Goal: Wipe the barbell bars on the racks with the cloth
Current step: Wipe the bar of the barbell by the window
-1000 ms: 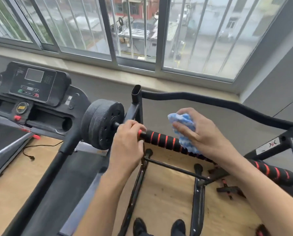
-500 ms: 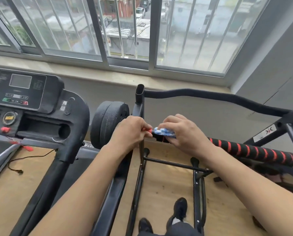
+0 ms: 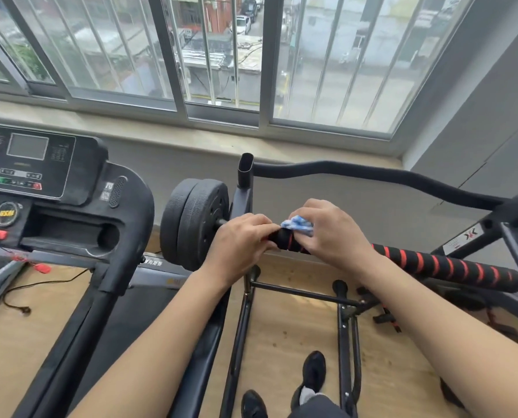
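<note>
the barbell bar (image 3: 450,265), black with red spiral stripes, runs from the weight plates (image 3: 196,224) at centre left across to the right edge, lying on the black rack (image 3: 242,203); the left hand (image 3: 239,245) grips the bar just right of the 2 plates, fingers curled over its top; the right hand (image 3: 333,233) sits just beside it, nearly touching, fingers curled round the bar and pinching the blue and white cloth (image 3: 298,225) against the bar's upper side; only a small bunch of cloth shows between thumb and fingers; a curved black tube of the rack arches behind both hands; a treadmill (image 3: 71,212) stands to the left with its console facing the camera; below, wooden floor (image 3: 285,336) and 2 black shoes (image 3: 312,372); a barred window (image 3: 221,55) fills the top, a street outside.
</note>
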Motion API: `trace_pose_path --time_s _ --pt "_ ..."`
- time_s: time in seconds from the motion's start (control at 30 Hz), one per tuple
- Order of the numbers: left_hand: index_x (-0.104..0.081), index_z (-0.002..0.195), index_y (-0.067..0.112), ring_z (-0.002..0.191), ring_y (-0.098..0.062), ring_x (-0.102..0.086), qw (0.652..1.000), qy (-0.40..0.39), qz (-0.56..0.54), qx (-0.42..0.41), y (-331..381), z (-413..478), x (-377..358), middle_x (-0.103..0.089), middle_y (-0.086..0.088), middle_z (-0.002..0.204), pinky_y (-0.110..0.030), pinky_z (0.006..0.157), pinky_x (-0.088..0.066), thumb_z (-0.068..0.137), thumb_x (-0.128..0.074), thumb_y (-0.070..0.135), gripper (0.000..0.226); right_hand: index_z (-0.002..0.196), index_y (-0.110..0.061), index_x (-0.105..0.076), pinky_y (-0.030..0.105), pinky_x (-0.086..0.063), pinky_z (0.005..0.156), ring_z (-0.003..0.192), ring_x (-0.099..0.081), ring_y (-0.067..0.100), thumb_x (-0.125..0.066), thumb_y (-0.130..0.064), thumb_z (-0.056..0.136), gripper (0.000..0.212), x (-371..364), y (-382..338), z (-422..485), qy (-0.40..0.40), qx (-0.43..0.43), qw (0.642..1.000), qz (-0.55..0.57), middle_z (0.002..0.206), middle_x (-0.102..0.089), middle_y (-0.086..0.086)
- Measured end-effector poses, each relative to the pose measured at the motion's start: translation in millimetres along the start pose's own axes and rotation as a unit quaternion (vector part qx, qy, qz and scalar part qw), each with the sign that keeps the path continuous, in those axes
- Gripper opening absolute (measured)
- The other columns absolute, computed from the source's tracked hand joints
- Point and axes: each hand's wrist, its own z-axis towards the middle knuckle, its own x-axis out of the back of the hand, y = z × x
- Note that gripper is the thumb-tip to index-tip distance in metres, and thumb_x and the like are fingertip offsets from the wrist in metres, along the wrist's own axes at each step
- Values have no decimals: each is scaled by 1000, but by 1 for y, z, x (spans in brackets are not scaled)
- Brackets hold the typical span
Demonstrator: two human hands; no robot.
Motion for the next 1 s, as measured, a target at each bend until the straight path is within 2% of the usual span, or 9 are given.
trace_pose_path --time_s 0.1,0.2,0.33,0.5,0.57,0.63,0.7,0.87,1.0 --pt "-79 114 27 90 -16 -66 999 -33 -7 -12 -6 9 3 -72 9 101 -36 68 -57 87 -80 33 27 108 -24 -74 35 -52 68 88 -56 17 -67 -32 90 21 7 -4 -4 -2 23 999 -38 96 -59 -6" --pt "-80 115 28 90 -16 -67 997 -74 -25 -6 -10 18 7 -73 8 102 -35 72 -56 91 -77 37 25 106 -26 -74 33 -50 65 83 -55 15 -67 -33 89 20 11 -3 -8 -15 43 998 -31 94 -57 -7" --pt "-77 107 19 87 -21 -64 993 -104 -51 4 -15 31 3 -70 2 92 -39 78 -52 97 -70 40 25 99 -27 -73 30 -44 60 83 -56 15 -69 -36 89 15 5 -4 -18 -34 61 996 -47 92 -53 -11" --pt "-56 142 21 122 -21 -53 997 -75 24 -8 -10 20 -15 -63 2 129 -42 109 -36 100 -56 53 53 106 -18 -74 22 -46 65 79 -60 13 -70 -31 91 21 6 7 8 82 -62 992 71 91 -60 -6" --pt "-57 135 19 114 -20 -57 999 -45 -3 -7 -5 16 -16 -65 2 122 -41 103 -41 96 -64 47 48 107 -20 -74 20 -42 61 78 -59 13 -69 -34 92 21 3 5 13 65 -60 995 42 91 -59 -6" --pt "-63 115 18 95 -22 -60 999 -15 -29 5 -6 19 -17 -68 1 102 -39 89 -45 93 -72 37 31 106 -22 -73 20 -38 59 77 -57 14 -68 -38 92 23 2 -1 12 39 -33 999 3 93 -58 -6" --pt "-66 106 17 85 -22 -60 999 -25 -30 10 -10 25 -16 -66 3 91 -41 81 -47 93 -73 37 25 105 -21 -74 23 -38 60 78 -56 15 -67 -40 92 24 4 -1 10 23 -12 1000 -16 95 -57 -6" --pt "-73 108 21 86 -19 -65 994 -53 -88 37 -12 36 -10 -73 3 92 -41 77 -52 92 -76 37 23 102 -20 -75 38 -52 65 77 -56 16 -69 -35 90 20 9 4 9 9 16 1000 -2 93 -55 -7" --pt "-73 121 32 94 -17 -65 985 -135 -92 61 -11 48 -2 -75 5 102 -40 83 -54 99 -66 41 25 101 -22 -75 38 -52 62 74 -55 14 -74 -34 89 17 12 10 7 -8 35 999 17 92 -54 -9"
